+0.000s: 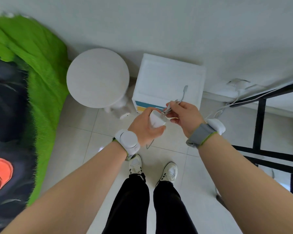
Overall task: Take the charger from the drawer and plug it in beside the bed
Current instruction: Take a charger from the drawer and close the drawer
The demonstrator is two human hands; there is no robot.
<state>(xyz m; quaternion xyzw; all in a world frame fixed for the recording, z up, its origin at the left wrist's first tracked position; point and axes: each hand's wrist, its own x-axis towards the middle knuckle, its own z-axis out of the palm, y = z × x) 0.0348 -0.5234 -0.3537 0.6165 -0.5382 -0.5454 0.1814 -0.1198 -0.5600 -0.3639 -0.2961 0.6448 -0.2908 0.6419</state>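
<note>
So left hand (143, 129) is wrapped round the white charger (156, 121), right hand (184, 116) pinching its grey cable (183, 96), above the drawer unit (166, 76) at 12 o'clock, bed (27, 61) at 9.

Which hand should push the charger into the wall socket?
Probably the left hand: it already grips the charger. The right hand is nearer the socket, but it only pinches the cable.
</note>
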